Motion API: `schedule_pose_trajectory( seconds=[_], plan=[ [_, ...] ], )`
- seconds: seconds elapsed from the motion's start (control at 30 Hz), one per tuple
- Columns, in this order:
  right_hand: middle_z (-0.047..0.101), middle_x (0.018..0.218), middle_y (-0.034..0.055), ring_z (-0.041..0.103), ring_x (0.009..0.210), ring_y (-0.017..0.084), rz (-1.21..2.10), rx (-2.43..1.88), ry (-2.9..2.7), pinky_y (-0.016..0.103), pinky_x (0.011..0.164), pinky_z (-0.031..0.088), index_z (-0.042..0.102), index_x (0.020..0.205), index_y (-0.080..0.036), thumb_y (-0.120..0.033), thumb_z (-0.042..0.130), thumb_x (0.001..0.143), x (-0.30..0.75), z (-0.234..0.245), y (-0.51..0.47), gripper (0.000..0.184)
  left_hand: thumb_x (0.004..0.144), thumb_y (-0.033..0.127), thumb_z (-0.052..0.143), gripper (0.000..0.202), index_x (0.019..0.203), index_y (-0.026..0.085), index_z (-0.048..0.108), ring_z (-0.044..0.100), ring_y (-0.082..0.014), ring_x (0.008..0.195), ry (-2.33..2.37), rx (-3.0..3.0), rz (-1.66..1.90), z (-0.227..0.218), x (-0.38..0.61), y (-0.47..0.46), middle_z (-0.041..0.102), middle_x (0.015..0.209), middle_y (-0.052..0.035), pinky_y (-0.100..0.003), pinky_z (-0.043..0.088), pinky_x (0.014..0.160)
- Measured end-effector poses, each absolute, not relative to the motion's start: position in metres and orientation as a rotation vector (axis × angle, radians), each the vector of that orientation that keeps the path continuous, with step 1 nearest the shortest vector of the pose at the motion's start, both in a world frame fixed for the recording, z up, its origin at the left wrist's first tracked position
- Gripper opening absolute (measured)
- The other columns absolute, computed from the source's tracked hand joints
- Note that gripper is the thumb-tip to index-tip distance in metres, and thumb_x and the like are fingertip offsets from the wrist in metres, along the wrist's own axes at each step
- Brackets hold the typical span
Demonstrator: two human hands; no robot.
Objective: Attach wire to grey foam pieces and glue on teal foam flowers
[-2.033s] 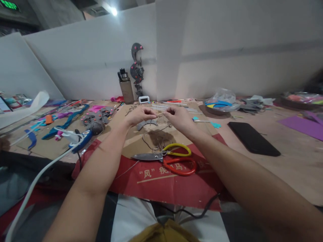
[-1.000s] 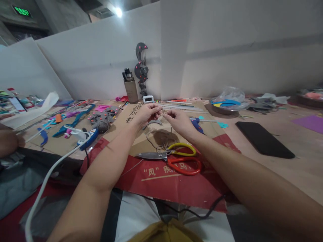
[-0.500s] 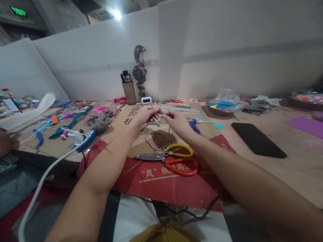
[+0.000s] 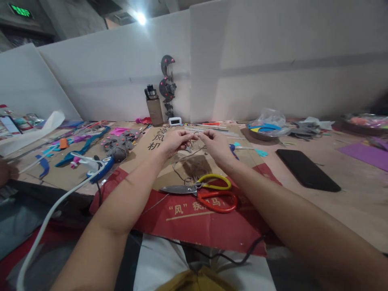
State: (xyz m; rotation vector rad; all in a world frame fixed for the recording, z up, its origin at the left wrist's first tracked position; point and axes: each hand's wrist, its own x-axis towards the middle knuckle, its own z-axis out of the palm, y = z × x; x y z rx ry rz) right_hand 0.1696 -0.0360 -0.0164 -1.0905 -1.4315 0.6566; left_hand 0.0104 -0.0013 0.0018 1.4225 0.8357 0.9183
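My left hand (image 4: 178, 142) and my right hand (image 4: 214, 146) meet over the cardboard, fingertips pinched close together. Thin grey yarn (image 4: 173, 165) runs from the fingers and loops down to the board; the exact part in the pinch is partly hidden. Beneath the hands lie scissors (image 4: 182, 189) with one yellow and one red handle, the blade towards the left. They rest on a red and brown cardboard sheet (image 4: 194, 226) with printed characters. Just right of my right hand, a blue glue gun (image 4: 233, 151) is partly covered by the wrist.
A black phone (image 4: 307, 169) lies at the right. Left are a blue and white power strip (image 4: 101, 169), grey pieces with pink dots (image 4: 119, 142) and a yarn ball (image 4: 119, 153). At the back stand a bottle (image 4: 154, 109) and a small white clock (image 4: 175, 121). Another person's hand (image 4: 4, 171) shows far left.
Both hands have shifted slightly, their fingertips still together. The yarn below my right hand now stretches more slantwise towards the left. The scissors stay where they were on the cardboard.
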Motion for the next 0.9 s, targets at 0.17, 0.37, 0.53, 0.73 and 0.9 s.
schedule_pose_trajectory(
  seconds=[0.17,0.37,0.53,0.73,0.9],
  plan=[
    [0.058,0.070,-0.0004,0.051,0.068,0.013,0.755,-1.006,-1.348,0.028,0.071,0.041,0.059,0.070,-0.019,-0.040,0.056,0.076,0.168,-0.015,-0.034,0.022,0.074,0.038,0.075,0.033,0.072,0.011,0.056,0.049,-0.0018,0.048,0.759,1.452,0.819,-0.002,0.013,-0.002,0.069,0.086,-0.0080,-0.016,0.026,0.039],
    [0.053,0.073,-0.0020,0.048,0.068,0.012,0.879,-0.937,-1.276,0.026,0.064,0.044,0.056,0.076,-0.020,-0.046,0.057,0.074,0.166,-0.015,-0.034,0.026,0.070,0.050,0.076,0.045,0.079,0.014,0.051,0.053,-0.0045,0.047,0.586,1.445,0.702,-0.003,0.015,-0.008,0.069,0.082,-0.0076,-0.016,0.025,0.038],
    [0.053,0.073,-0.0022,0.047,0.068,0.012,0.821,-0.939,-1.287,0.025,0.064,0.041,0.057,0.078,-0.020,-0.046,0.055,0.076,0.170,-0.016,-0.031,0.026,0.074,0.049,0.073,0.042,0.081,0.014,0.050,0.050,-0.0046,0.042,0.557,1.431,0.654,0.000,0.018,-0.014,0.068,0.075,-0.0061,-0.017,0.023,0.037],
    [0.053,0.074,-0.0019,0.046,0.066,0.012,0.795,-0.972,-1.269,0.026,0.065,0.040,0.057,0.080,-0.020,-0.047,0.054,0.078,0.172,-0.017,-0.028,0.027,0.075,0.043,0.073,0.036,0.077,0.012,0.054,0.048,-0.0023,0.044,0.602,1.473,0.686,0.001,0.015,-0.012,0.066,0.073,-0.0026,-0.016,0.028,0.039],
    [0.051,0.074,-0.0014,0.046,0.067,0.012,0.786,-0.971,-1.240,0.025,0.062,0.039,0.055,0.078,-0.021,-0.045,0.053,0.080,0.172,-0.017,-0.027,0.025,0.075,0.044,0.073,0.036,0.079,0.012,0.057,0.045,-0.0012,0.041,0.668,1.484,0.708,0.003,0.013,-0.012,0.064,0.068,-0.0002,-0.016,0.026,0.037]
  ],
)
